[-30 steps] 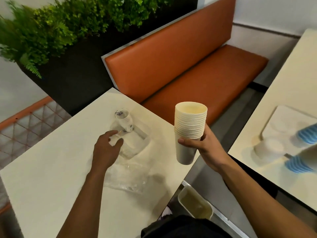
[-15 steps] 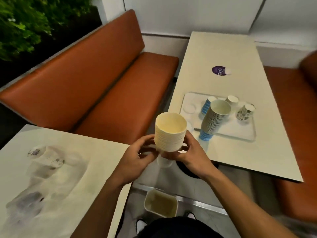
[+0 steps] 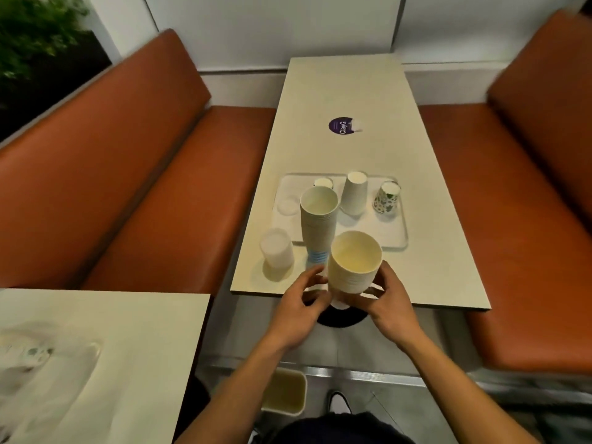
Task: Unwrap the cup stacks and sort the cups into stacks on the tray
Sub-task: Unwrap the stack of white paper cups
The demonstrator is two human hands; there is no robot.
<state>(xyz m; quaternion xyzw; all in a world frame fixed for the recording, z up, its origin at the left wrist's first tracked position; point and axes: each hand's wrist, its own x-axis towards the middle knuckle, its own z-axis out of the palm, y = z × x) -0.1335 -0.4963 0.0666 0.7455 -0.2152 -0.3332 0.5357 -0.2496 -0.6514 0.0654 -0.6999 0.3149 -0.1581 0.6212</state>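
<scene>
- A cream cup stack [image 3: 354,267] is held upright over the near edge of the table [image 3: 352,91], just in front of the tray [image 3: 398,241].
- Its lower part is grasped by the right hand [image 3: 392,304], whose fingers are curled round it.
- It is gripped from the other side by the left hand [image 3: 299,304] (fingertips bent against its base).
- A tall stack [image 3: 318,219] is seen just behind it, by the tray's near left corner.

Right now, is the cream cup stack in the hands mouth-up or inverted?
Mouth-up: the cream cup stack shows its open rim and bare inside to the camera, narrow base down between the left hand and right hand.
</scene>
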